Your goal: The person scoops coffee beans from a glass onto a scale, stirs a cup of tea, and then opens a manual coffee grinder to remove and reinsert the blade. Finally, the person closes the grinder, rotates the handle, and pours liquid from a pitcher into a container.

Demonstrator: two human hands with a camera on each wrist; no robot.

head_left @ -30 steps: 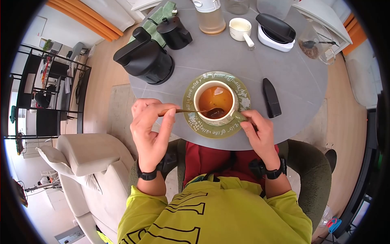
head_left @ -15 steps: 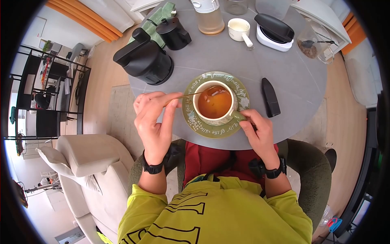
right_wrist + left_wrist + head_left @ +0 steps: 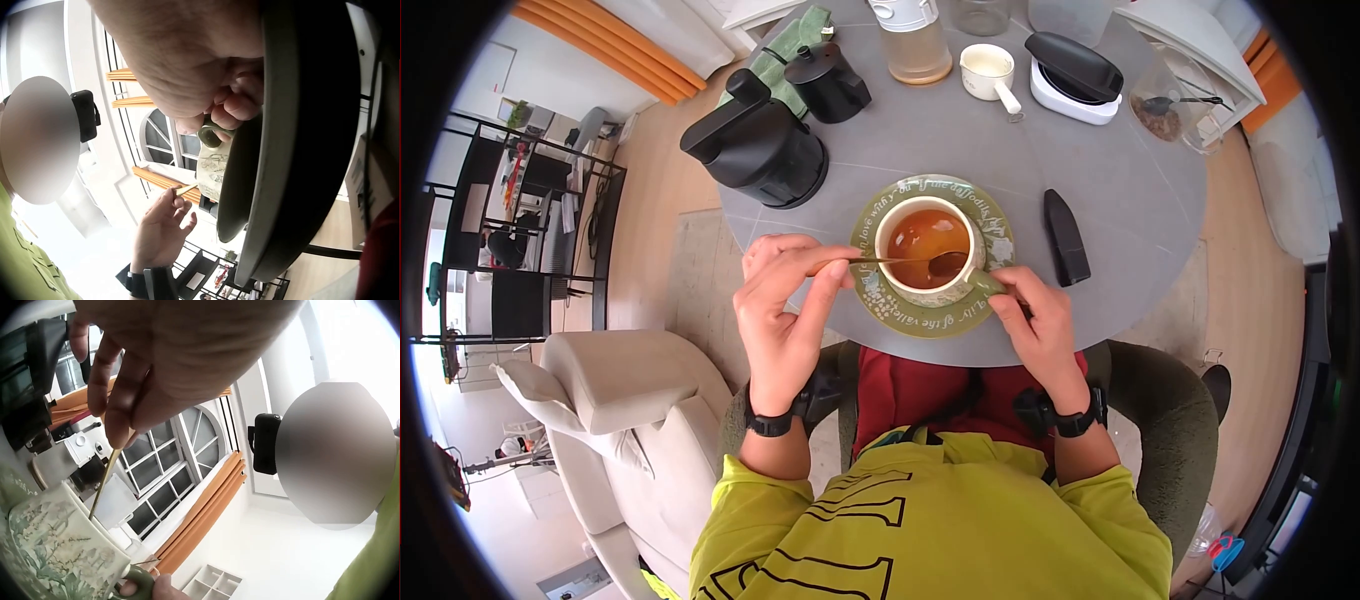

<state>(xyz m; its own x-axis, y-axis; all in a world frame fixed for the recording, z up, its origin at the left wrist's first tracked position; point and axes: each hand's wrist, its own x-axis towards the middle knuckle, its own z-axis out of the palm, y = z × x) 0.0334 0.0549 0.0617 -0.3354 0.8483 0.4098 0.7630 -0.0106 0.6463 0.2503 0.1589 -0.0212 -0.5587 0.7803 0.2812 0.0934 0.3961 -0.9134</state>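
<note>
A patterned teacup (image 3: 928, 297) holds amber tea and stands on a green saucer (image 3: 878, 312) with white lettering round its rim. My left hand (image 3: 785, 310) pinches a thin gold-coloured spoon (image 3: 870, 261) between thumb and fingers, at the cup's left. The bowl of the spoon dips into the tea near the right inner wall. On the other side, my right hand (image 3: 1040, 325) grips the green cup handle (image 3: 985, 283) with thumb and fingers. In the left wrist view the spoon's stem slants down behind the cup's floral rim.
A black kettle (image 3: 765, 150) and a smaller black pot (image 3: 828, 85) stand at the back left. Toward the back are a jar (image 3: 915, 45), a small handled white cup (image 3: 987, 72) and a white scale (image 3: 1075, 105). A black elongated object (image 3: 1065, 240) lies right of the saucer.
The spoon swung up toward the cup's upper left, its bowl out of sight, then came back to the right side of the tea. The left hand shifted slightly with it; the right hand stayed put.
</note>
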